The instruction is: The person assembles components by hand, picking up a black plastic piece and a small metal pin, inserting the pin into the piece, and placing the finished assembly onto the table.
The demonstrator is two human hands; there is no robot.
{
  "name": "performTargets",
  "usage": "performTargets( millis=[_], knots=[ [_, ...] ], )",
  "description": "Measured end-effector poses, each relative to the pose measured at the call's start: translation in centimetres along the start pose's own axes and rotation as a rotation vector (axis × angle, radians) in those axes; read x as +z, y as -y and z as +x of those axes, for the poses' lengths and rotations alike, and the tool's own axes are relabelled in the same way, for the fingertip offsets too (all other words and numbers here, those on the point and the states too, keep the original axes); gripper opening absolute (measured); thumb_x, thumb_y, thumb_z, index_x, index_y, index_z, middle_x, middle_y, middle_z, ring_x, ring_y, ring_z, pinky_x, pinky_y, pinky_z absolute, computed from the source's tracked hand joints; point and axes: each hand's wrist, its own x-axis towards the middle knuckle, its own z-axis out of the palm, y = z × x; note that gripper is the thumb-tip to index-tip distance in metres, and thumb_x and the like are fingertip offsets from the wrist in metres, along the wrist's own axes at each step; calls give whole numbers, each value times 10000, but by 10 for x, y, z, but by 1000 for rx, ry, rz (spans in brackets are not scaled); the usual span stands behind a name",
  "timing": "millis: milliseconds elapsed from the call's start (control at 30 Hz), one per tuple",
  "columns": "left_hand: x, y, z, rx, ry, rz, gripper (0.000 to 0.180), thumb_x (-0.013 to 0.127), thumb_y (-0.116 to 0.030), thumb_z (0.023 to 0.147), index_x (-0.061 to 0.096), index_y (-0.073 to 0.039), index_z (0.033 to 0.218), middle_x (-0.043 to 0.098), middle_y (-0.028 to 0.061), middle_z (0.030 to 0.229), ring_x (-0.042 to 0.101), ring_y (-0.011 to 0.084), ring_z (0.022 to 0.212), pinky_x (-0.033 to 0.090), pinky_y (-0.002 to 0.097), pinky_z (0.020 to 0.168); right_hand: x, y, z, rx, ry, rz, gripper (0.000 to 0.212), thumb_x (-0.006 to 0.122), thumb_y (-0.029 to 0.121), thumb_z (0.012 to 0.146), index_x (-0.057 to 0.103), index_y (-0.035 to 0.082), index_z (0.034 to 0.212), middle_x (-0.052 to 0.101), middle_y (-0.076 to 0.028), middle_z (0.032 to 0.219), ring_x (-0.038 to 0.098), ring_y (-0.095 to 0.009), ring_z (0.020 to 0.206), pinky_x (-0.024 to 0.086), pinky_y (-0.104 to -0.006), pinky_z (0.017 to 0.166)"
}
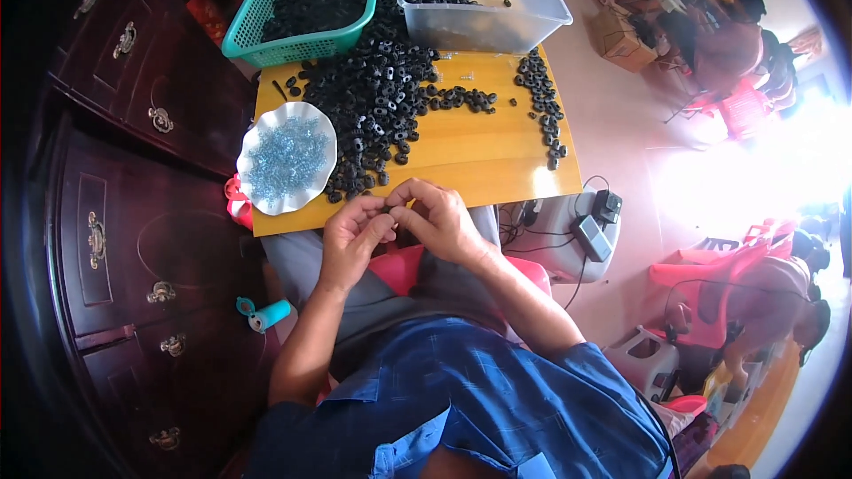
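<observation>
My left hand (348, 244) and my right hand (446, 227) meet at the near edge of the yellow table, above my lap. Their fingertips are pinched together on a small black plastic piece (388, 209), mostly hidden by the fingers. Just beyond them spreads a large pile of small black plastic pieces (377, 102), many oval with holes. Left of the pile, a white wavy-rimmed dish (252, 192) holds many tiny shiny bluish-silver parts (288, 153), too small to make out singly.
A green basket (240, 43) and a clear bin (532, 22), both holding black pieces, stand at the table's (479, 146) far side. Another row of black pieces (541, 98) lines the right edge. Dark drawers (133, 168) flank the left; a grey stool (564, 244) with cabled devices stands right.
</observation>
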Motion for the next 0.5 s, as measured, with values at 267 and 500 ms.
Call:
performTargets(
  millis=[267, 500],
  knots=[
    [-7, -8, -4, -121, -16, -96, 164, 651, -137, 932, 640, -14, 1040, 683, 55, 874, 613, 85, 686, 513, 218, 649, -58, -15, 21, 51, -168, -382, 177, 683, 179, 884, 687, 49, 1005, 699, -75, 843, 685, -161, 746, 544, -300, 687],
    [-3, -6, 1, -124, 10, -49, 169, 665, -147, 931, 647, -15, 1034, 685, 52, 874, 608, 64, 677, 524, 211, 651, -174, -69, 28, 418, -479, -983, 219, 632, 231, 842, 729, 129, 1010, 662, -130, 1048, 661, -328, 947, 531, -425, 837]
  ],
)
